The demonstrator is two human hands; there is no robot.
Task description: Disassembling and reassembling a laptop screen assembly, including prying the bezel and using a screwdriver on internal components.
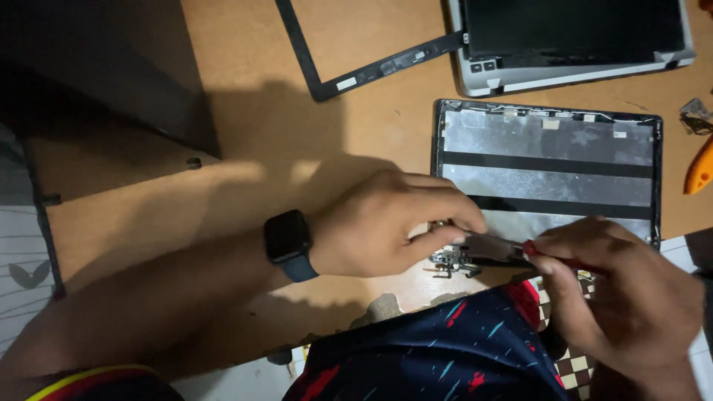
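Head view: L hand (394, 223), dark watch (288, 239) on wrist, fingers curled, pinches a metal hinge bracket (486, 249) at the near-left corner of the laptop lid back cover (548, 167). R hand (620, 289) is closed round a thin red-tipped tool (529, 249), tip touching the bracket. Cover lies inside-up on the wooden table (245, 148), silver foil w/ black strips. Behind it: black screen bezel (349, 70) and silver laptop base (572, 41), just apart. Orange tool (700, 172) at far right edge.
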